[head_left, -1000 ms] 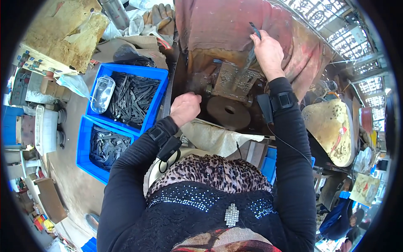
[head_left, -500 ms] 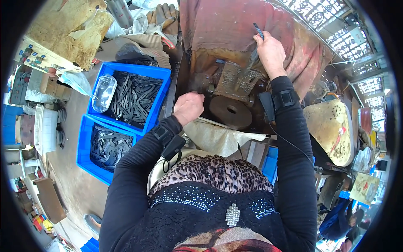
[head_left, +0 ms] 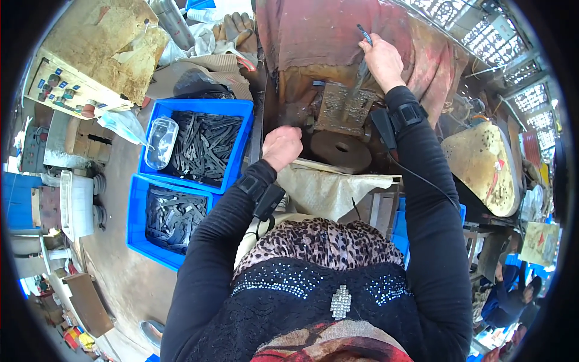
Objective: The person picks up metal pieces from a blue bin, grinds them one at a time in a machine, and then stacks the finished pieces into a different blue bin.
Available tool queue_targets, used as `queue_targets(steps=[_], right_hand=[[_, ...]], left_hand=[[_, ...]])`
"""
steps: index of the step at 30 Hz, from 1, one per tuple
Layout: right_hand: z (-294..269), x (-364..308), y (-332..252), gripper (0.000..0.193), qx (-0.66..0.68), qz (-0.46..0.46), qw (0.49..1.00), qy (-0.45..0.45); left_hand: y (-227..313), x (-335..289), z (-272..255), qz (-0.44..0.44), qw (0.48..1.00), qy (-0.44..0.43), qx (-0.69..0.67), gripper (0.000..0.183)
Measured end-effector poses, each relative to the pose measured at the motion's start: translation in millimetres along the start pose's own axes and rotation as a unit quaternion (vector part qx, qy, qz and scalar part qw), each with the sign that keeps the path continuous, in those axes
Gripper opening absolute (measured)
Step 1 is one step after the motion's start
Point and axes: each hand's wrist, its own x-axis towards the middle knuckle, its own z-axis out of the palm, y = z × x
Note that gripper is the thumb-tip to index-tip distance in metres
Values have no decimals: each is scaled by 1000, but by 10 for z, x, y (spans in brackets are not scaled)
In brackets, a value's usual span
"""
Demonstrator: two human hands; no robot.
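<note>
My right hand (head_left: 384, 59) is raised in front of the reddish cloth, its fingers pinching a thin dark strip (head_left: 363, 32) that points up and to the left. Beside the near left edge of the machine's recess is my left hand (head_left: 282, 146), curled closed; whatever its fingers may hold is hidden. Between and below the hands lies a round grinding wheel (head_left: 354, 159) with a hole in its middle. Behind the wheel stands a wet, grimy metal block (head_left: 345, 108). Neither hand touches the wheel.
Left of the machine, two blue bins hold dark strips (head_left: 208, 145) and greyer strips (head_left: 175, 220). A clear plastic box (head_left: 161, 143) rests on the farther bin. Farther left is a control box with knobs (head_left: 63, 90). A reddish cloth (head_left: 332, 36) hangs behind the recess; a stained pale board (head_left: 482, 169) stands right.
The view has shifted, so the bins and wheel appear farther right. My right hand has moved slightly left and away from me with the strip. My left hand stays by the recess edge.
</note>
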Motion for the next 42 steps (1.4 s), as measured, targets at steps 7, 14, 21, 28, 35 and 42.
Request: queue_targets(steps=[7, 14, 21, 28, 35, 42], right_hand=[[98, 70, 219, 31, 44, -12, 999, -1], [175, 84, 229, 31, 45, -20, 999, 23], [-25, -402, 313, 33, 96, -49, 993, 56], [-409, -1608, 216, 20, 264, -40, 963, -35], [-213, -2575, 295, 19, 258, -136, 955, -53], [-96, -2911, 282, 21, 239, -113, 958, -114]], left_hand=[[109, 42, -7, -5, 999, -32, 3, 12], [80, 89, -11, -6, 999, -42, -8, 17], [65, 129, 29, 2, 995, 44, -87, 20], [-99, 387, -88, 30, 966, 130, -223, 26], [-219, 840, 66, 208, 973, 98, -34, 24], [-269, 828, 122, 218, 967, -65, 115, 9]])
